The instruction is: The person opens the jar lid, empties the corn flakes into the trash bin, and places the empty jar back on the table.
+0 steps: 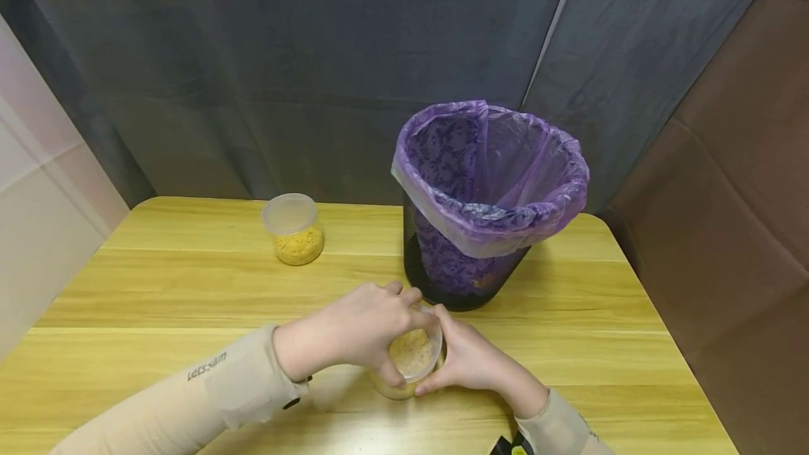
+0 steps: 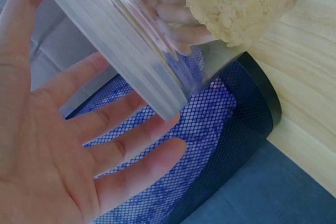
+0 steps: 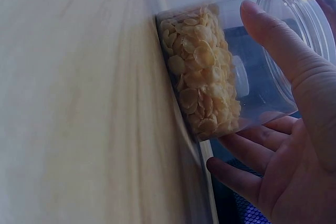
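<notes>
- Nearest, pale sleeves [image 1: 243,378] of knit fabric, the left one lettered, lead to both hands.
- The left hand [image 1: 369,325] is over the top of a clear jar [image 3: 236,66], thumb and fingers spread about the frosted plastic lid [image 2: 118,45] and gripping its rim.
- The right hand [image 1: 470,358] clasps the jar's smooth side, thumb on one face and fingers curled round the other, so the jar sits between the two hands.
- The jar is a round cylinder, its lower part filled with thin, irregular cream flakes [image 3: 202,72]; its long axis runs roughly upright, lid end up, base down at the tabletop [image 1: 189,293], possibly with a slight tilt.
- The tabletop is yellowish, with wood-grain bands.
- Farther left, a second jar [image 1: 291,220] stands upright, crumbly yellow matter in its bottom.
- Beyond the right hand stands a black mesh bin [image 1: 442,269], flaring upward, its crinkled purple liner [image 1: 489,160] folded over the rim.
- Behind hangs dark grey cloth [image 1: 284,76].
</notes>
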The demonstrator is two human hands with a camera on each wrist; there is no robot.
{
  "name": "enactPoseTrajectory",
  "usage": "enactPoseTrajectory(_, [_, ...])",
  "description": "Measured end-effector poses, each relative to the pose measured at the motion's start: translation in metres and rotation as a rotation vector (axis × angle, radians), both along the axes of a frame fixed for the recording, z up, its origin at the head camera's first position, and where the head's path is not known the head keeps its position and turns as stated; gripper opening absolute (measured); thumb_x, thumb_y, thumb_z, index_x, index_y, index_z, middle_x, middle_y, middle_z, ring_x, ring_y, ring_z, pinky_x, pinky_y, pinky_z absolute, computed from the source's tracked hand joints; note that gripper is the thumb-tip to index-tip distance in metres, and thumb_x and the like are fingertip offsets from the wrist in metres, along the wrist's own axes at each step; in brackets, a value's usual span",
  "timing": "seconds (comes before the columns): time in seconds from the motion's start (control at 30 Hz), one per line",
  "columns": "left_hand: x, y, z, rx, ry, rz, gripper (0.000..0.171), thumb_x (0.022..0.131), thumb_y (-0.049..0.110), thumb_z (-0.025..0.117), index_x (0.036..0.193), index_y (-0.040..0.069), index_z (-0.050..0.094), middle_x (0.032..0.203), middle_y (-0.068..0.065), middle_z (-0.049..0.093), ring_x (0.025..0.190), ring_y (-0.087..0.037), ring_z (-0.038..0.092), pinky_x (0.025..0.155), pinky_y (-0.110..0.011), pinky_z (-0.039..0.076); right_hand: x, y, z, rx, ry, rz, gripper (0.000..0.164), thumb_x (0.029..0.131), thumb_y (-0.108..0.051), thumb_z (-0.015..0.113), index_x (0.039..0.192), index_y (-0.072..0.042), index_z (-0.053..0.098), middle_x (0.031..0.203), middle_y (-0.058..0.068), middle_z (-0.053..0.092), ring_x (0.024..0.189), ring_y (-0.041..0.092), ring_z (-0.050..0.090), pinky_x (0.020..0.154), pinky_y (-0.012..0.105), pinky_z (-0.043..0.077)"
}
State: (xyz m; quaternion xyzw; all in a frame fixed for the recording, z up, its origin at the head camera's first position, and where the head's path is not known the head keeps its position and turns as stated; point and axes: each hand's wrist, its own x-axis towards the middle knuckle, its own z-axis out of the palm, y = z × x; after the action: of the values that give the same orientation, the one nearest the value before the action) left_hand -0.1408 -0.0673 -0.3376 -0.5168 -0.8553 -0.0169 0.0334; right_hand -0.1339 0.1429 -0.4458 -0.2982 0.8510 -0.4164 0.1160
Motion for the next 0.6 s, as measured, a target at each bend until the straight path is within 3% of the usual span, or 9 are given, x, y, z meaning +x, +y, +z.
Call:
enactPoseTrajectory(0.33, [0.0021,0.0013,-0.005,0.047,0.091,0.028,0.07,0.051,0.064,0.08,0.108,0.025,0.069,0.089,0.003,0.056,0.071,-0.016,0.053,0.048,-0.023,0.04,0.0003,-0.0006,-0.0001,-0.011,0.002,0.002,0.091,0.058,-0.047,0.089,0.127,-0.024,0.035,0.129,-0.002,0.053,0.116,0.013,0.051,0.097,0.037,0.042])
enactPoseTrajectory(0.6, [0.0039,0.0031,-0.0065,0.048,0.157,0.059,0.078,0.051,0.068,0.077,0.112,0.021,0.069,0.087,0.001,0.056,0.067,-0.018,0.053,0.043,-0.024,0.037,0.0008,-0.0005,0.0,0.003,-0.005,-0.007,0.097,0.058,-0.045,0.09,0.132,-0.022,0.033,0.132,0.001,0.051,0.119,0.015,0.049,0.099,0.039,0.041])
